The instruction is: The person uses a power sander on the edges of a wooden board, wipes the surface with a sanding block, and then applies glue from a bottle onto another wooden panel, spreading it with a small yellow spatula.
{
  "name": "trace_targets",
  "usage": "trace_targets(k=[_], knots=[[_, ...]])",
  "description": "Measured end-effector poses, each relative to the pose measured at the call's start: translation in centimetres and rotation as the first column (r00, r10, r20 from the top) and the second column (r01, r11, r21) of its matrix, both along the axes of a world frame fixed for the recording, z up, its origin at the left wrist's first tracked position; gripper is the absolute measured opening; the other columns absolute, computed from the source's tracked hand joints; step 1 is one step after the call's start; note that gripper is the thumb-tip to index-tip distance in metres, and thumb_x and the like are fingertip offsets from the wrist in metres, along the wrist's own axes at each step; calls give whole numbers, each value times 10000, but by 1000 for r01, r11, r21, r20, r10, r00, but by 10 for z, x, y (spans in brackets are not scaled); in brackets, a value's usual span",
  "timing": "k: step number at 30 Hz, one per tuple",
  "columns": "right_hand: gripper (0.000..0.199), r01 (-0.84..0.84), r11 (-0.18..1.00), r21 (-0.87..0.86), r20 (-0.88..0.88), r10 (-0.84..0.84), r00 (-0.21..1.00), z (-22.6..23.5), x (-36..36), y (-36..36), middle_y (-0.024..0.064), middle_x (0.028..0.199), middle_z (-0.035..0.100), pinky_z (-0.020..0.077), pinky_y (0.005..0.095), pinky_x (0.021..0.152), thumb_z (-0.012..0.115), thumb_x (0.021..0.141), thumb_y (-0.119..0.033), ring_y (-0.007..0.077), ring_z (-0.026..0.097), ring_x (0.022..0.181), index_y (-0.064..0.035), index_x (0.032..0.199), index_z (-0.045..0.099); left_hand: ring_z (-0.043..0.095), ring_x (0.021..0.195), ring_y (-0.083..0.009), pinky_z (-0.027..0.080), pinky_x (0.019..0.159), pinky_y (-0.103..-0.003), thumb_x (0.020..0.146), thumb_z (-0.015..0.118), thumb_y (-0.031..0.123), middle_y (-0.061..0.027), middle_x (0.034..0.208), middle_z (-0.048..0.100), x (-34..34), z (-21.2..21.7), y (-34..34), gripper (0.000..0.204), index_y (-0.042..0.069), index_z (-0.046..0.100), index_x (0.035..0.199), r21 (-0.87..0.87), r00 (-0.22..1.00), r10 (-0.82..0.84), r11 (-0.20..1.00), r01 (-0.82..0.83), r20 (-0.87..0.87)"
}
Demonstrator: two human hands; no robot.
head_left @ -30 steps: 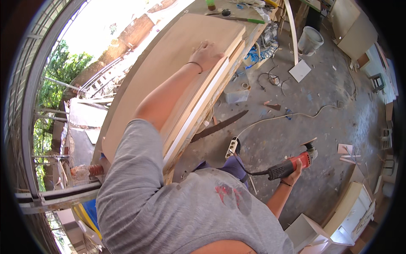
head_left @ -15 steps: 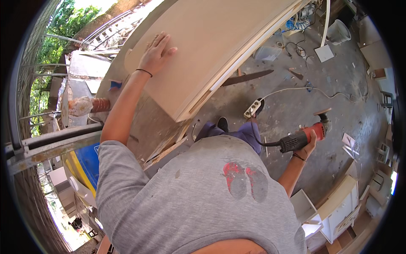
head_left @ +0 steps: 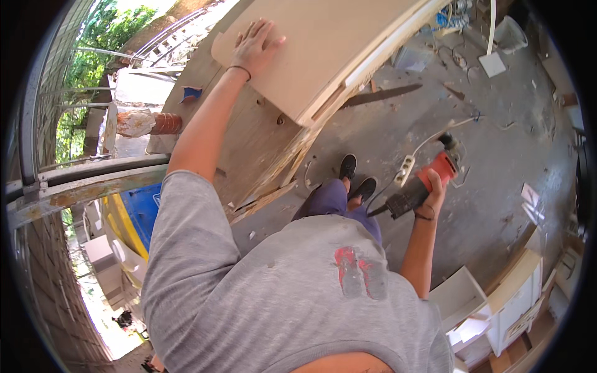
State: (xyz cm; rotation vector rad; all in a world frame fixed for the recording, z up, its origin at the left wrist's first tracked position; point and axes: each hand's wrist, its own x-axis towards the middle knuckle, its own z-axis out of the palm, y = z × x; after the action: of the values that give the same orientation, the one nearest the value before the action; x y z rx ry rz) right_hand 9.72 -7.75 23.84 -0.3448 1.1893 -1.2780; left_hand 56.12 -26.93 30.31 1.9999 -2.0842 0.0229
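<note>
Head view, smooth wooden panel [head_left: 329, 53], cylindrical red-black grinder [head_left: 442, 166]

Left hand [head_left: 256, 51]: spread flat on a pale board [head_left: 329, 53], near the board's left corner. Blue piece [head_left: 191, 94]: by the left edge of the worktop [head_left: 249, 143]. Right hand [head_left: 436, 186]: gripping a red-and-black corded power tool [head_left: 407, 200], beyond the worktop's right edge

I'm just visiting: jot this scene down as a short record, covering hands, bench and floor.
Left hand: palm down on the pale panel, near its end
Right hand: gripping a red-and-black power tool, away from the panel
Bench: wooden, beneath the panel
Floor: long dark strip, translucent bucket
</note>
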Motion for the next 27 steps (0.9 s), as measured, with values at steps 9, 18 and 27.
trace_targets(k=[9, 18, 27], knots=[[339, -15, 999, 40, 99, 11, 995, 14, 93, 60, 100, 788, 573, 504, 303, 567, 653, 717, -129, 200, 598, 654, 4, 989, 501, 166, 1385, -199, 101, 1126, -420, 841, 374, 636, -42, 1481, 253, 1, -4, -7, 719, 161, 364, 1380, -6, 998, -42, 999, 42, -36], [430, -44, 998, 40, 95, 40, 995, -5, 188, 102, 73, 863, 574, 505, 293, 630, 691, 694, -97, 183, 607, 701, 2, 1063, 494, 166, 1386, -210, 109, 1117, -438, 842, 375, 627, -57, 1485, 241, -9, -4, -12, 728, 144, 349, 1386, 11, 997, -60, 998, 61, -37], [501, -18, 998, -61, 80, 23, 996, -6, 249, 99, 49, 908, 569, 491, 273, 678, 735, 650, -102, 132, 571, 752, -11, 1091, 516, 145, 1391, -220, 96, 1119, -438, 845, 362, 629, -55, 1490, 225, -11, 1, -13, 740, 132, 332, 1392, 65, 998, -48, 997, 50, -29]])
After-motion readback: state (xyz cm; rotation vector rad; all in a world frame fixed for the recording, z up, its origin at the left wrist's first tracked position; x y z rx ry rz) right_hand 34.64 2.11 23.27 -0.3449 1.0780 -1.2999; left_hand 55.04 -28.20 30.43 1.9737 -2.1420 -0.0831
